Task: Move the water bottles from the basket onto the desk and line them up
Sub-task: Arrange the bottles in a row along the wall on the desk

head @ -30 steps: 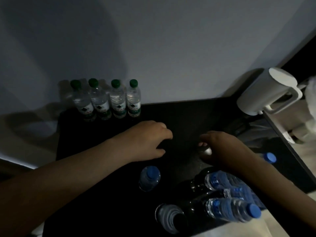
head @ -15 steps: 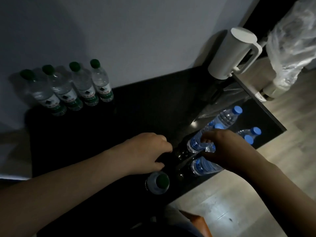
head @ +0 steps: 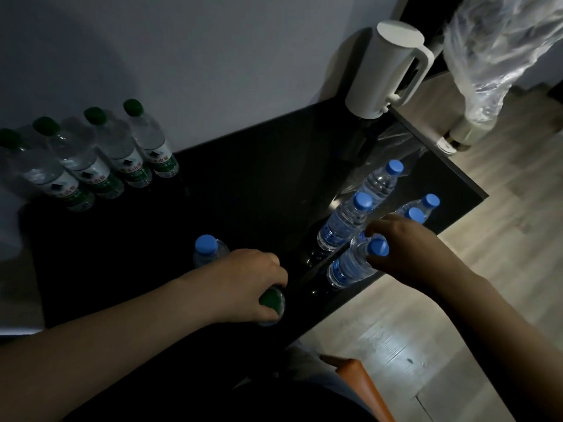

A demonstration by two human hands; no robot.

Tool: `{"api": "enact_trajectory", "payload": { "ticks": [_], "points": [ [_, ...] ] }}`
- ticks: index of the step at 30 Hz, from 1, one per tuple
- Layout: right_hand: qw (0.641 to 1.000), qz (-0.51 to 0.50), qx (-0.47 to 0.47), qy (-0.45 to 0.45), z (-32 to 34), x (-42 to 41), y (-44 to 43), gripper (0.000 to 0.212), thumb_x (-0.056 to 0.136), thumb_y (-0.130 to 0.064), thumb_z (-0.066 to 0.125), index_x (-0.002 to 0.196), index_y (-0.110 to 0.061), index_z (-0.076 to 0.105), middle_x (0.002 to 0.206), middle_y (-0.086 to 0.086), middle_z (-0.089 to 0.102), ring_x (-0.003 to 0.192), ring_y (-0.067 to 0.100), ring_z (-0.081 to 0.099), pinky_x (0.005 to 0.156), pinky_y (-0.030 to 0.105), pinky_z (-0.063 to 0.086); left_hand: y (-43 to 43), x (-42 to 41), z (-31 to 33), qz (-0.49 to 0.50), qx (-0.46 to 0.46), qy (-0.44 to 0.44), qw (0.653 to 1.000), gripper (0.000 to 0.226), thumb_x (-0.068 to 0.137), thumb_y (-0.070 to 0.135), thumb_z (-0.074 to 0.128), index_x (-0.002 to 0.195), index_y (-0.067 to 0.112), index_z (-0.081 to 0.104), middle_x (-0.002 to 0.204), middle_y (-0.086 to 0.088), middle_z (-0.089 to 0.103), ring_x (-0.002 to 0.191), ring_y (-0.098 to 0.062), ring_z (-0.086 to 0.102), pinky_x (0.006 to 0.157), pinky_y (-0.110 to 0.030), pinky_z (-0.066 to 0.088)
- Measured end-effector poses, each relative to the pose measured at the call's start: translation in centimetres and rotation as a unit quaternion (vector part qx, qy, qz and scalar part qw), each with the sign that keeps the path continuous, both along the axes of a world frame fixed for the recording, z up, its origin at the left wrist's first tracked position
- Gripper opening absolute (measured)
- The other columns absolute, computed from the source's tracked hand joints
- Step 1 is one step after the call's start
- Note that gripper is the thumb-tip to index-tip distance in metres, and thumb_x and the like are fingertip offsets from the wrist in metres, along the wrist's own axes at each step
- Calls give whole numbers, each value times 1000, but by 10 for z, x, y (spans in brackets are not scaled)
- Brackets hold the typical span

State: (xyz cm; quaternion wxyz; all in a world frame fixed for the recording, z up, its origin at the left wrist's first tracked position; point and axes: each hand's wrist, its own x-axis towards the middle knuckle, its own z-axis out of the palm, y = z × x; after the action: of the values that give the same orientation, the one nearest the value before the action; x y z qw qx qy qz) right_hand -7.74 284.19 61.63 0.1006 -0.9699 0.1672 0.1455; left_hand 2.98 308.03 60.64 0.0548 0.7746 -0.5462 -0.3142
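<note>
On the black desk [head: 243,193], my left hand [head: 246,287] is closed around a green-capped bottle [head: 271,300] near the front edge. A blue-capped bottle [head: 206,248] stands just behind that hand. My right hand [head: 408,248] grips the neck of another blue-capped bottle [head: 353,263] at the front right. Several more blue-capped bottles [head: 344,223] stand beside and behind it. Several green-capped bottles [head: 122,150] stand in a row against the wall at the back left. No basket is visible.
A white kettle [head: 384,71] stands at the desk's back right corner. A clear plastic bag [head: 499,56] hangs to the right over the wooden floor. An orange chair edge [head: 359,379] shows below the desk's front edge.
The view has swung to the right and down. My left hand has closed over the green-capped bottle. My right hand has shifted onto the nearest blue-capped bottle's neck.
</note>
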Motion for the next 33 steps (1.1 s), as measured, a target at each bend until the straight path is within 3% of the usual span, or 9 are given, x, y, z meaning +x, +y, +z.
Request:
{"api": "enact_trajectory", "payload": {
  "ticks": [9, 12, 18, 26, 33],
  "points": [
    [999, -31, 13, 31, -22, 1, -9, 45, 82, -23, 69, 125, -21, 53, 123, 2, 57, 108, 16, 58, 87, 27, 52, -2, -1, -12, -4, 5, -6, 1000, 16, 80, 37, 65, 88, 29, 54, 96, 10, 46, 80, -7, 49, 73, -28, 48],
    [999, -36, 15, 36, -25, 1, -11, 42, 82, -23, 69, 122, -19, 54, 120, 2, 57, 108, 16, 56, 87, 27, 51, -4, -3, -13, -7, 18, -11, 1000, 24, 80, 36, 66, 80, 32, 42, 96, 9, 44, 77, -7, 47, 70, -27, 47],
    [998, -30, 48, -5, -22, 5, -13, 29, 80, -19, 71, 107, -18, 60, 108, -1, 59, 93, 10, 55, 79, 23, 51, -6, -2, -20, 1, 18, -23, 1000, 23, 78, 35, 66, 77, 26, 45, 90, 8, 43, 65, -6, 42, 60, -23, 38],
    [997, 24, 69, -24, 1, 22, -2, 25, 81, -23, 70, 104, -17, 62, 103, 0, 60, 91, 12, 59, 80, 31, 55, -10, 28, -1, 90, -15, 7, 996, 26, 74, 35, 71, 93, 21, 62, 95, 6, 48, 81, -11, 53, 71, -31, 50],
    [991, 85, 73, -68, 26, 55, 8, 29, 80, -25, 70, 106, -14, 62, 104, 1, 60, 93, 14, 59, 82, 35, 55, -15, 65, 25, 192, -102, -35, 976, 22, 63, 35, 72, 78, 23, 61, 83, 8, 48, 71, -9, 53, 67, -33, 50]
  ]
}}
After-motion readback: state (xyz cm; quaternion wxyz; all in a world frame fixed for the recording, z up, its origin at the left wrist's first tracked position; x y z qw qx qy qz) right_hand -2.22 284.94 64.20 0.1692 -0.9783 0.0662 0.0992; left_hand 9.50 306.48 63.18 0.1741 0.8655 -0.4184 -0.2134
